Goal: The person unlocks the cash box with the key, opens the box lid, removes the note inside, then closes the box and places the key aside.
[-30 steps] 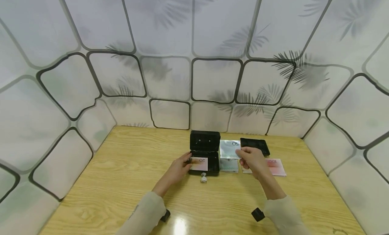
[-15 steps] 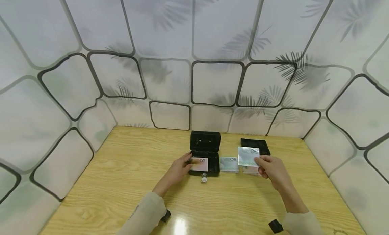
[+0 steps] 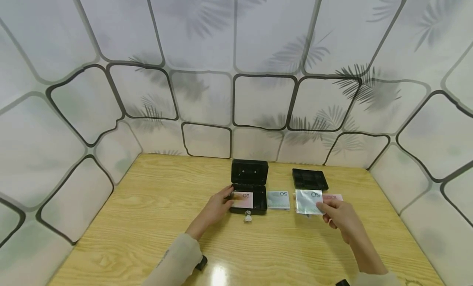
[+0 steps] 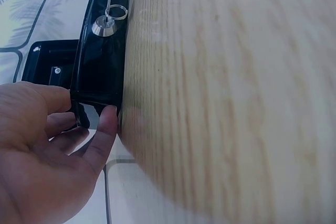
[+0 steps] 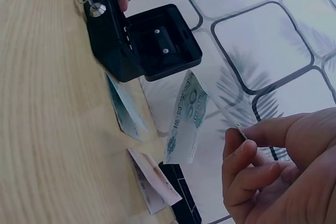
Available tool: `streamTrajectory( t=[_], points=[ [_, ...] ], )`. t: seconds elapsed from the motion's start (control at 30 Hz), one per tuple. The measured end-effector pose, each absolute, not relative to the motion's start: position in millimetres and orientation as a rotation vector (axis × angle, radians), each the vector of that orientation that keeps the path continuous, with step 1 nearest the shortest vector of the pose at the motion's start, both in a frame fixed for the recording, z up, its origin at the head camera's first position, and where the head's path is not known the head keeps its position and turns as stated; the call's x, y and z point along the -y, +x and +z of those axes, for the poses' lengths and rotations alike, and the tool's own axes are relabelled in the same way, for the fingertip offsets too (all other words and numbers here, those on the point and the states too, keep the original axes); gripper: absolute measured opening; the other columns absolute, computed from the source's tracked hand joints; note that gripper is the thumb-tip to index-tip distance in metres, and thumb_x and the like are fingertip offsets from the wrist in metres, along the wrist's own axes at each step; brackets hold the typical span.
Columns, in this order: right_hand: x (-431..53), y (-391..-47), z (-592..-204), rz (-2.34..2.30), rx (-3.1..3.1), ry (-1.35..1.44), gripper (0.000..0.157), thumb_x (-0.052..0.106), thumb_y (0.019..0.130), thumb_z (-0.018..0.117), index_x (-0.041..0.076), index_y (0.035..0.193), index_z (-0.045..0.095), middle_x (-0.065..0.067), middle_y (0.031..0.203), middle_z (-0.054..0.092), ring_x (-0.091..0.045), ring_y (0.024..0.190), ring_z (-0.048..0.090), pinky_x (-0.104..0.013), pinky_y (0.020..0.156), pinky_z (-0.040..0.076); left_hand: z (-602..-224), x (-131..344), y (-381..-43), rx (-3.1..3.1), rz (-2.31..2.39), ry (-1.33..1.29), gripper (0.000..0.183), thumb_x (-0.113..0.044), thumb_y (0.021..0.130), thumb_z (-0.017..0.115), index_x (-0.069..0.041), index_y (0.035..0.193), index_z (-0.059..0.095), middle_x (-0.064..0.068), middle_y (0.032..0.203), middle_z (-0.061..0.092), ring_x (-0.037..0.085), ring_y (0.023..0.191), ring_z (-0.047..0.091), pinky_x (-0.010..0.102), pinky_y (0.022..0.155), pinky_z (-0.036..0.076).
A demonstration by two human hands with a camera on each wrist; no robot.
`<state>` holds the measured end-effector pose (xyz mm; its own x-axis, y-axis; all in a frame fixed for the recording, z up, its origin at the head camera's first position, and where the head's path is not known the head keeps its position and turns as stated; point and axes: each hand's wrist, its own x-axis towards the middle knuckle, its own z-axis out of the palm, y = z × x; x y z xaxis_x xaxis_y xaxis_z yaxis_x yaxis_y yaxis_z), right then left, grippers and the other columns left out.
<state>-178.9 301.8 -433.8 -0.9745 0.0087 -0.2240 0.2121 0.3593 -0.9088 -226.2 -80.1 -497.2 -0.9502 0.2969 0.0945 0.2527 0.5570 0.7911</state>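
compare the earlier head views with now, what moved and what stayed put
The right hand carried the pale green paper banknote marked 50, still pinched, rightward and nearer the person. Nothing was gripped or released. The left hand stayed at the left side of the open black rectangular cash box; the pinkish paper banknote marked 20 stayed inside.

The person wears pale cream sleeves. The left one has small dark marks on it. A little black block shows near each sleeve.
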Motion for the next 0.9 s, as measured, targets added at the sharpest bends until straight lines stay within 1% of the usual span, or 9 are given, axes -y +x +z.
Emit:
streamTrajectory(
  t=[0.07, 0.27, 0.37, 0.5, 0.57, 0.73, 0.9],
  points=[
    [-301.2, -177.2, -439.2, -1.657, -2.428, 0.201, 0.022, 0.018, 0.104, 0.064, -0.002, 0.096, 0.067, -0.002, 0.068, 0.055, -0.009, 0.059, 0.046, -0.022, 0.051, 0.036, -497.0, 80.9, -226.0, -2.696, 1.392, 0.457, 0.049, -0.001, 0.103, 0.058, 0.01, 0.15, 0.046, 0.025, 0.16, 0.038, 0.043, 0.145, 0.038, 0.055, 0.116, 0.034],
    [-291.7, -170.7, -453.0, -1.607, -2.404, 0.131, 0.021, 0.018, 0.103, 0.066, 0.0, 0.093, 0.067, -0.002, 0.065, 0.054, -0.01, 0.058, 0.045, -0.021, 0.049, 0.033, -497.4, 82.5, -226.1, -2.698, 1.384, 0.457, 0.049, -0.002, 0.104, 0.058, 0.009, 0.151, 0.045, 0.024, 0.16, 0.039, 0.043, 0.145, 0.038, 0.055, 0.117, 0.034],
    [-285.9, -168.6, -459.0, -1.575, -2.378, 0.079, 0.022, 0.019, 0.102, 0.067, 0.002, 0.088, 0.066, -0.002, 0.065, 0.054, -0.01, 0.058, 0.046, -0.021, 0.049, 0.033, -497.2, 83.3, -226.4, -2.695, 1.387, 0.457, 0.05, -0.002, 0.104, 0.058, 0.009, 0.151, 0.045, 0.024, 0.16, 0.038, 0.043, 0.146, 0.037, 0.055, 0.117, 0.035],
    [-278.0, -165.7, -467.0, -1.547, -2.354, 0.049, 0.025, 0.019, 0.101, 0.067, 0.006, 0.081, 0.061, -0.001, 0.065, 0.053, -0.011, 0.059, 0.047, -0.021, 0.049, 0.032, -497.5, 83.8, -226.8, -2.678, 1.404, 0.457, 0.05, -0.001, 0.104, 0.058, 0.009, 0.151, 0.044, 0.022, 0.161, 0.038, 0.041, 0.146, 0.036, 0.055, 0.116, 0.036],
    [-272.9, -164.2, -470.3, -1.543, -2.34, 0.044, 0.026, 0.018, 0.101, 0.067, 0.005, 0.08, 0.06, -0.001, 0.064, 0.053, -0.012, 0.059, 0.046, -0.021, 0.048, 0.031, -498.4, 83.8, -226.9, -2.67, 1.411, 0.453, 0.05, -0.001, 0.104, 0.057, 0.008, 0.152, 0.044, 0.021, 0.162, 0.037, 0.04, 0.147, 0.036, 0.054, 0.116, 0.036],
    [-260.7, -161.1, -477.9, -1.535, -2.333, 0.021, 0.023, 0.015, 0.1, 0.068, -0.001, 0.085, 0.066, -0.003, 0.062, 0.056, -0.011, 0.056, 0.044, -0.022, 0.048, 0.031, -500.3, 83.9, -226.4, -2.664, 1.418, 0.465, 0.05, 0.0, 0.104, 0.057, 0.01, 0.151, 0.044, 0.022, 0.161, 0.038, 0.041, 0.146, 0.037, 0.055, 0.115, 0.036],
    [-252.9, -160.0, -484.7, -1.556, -2.334, 0.003, 0.02, 0.014, 0.098, 0.07, -0.004, 0.089, 0.069, -0.002, 0.061, 0.057, -0.01, 0.055, 0.044, -0.02, 0.047, 0.031, -501.5, 83.8, -225.7, -2.644, 1.432, 0.45, 0.05, 0.0, 0.104, 0.057, 0.009, 0.151, 0.044, 0.021, 0.162, 0.037, 0.04, 0.146, 0.037, 0.054, 0.115, 0.037]
  ],
)
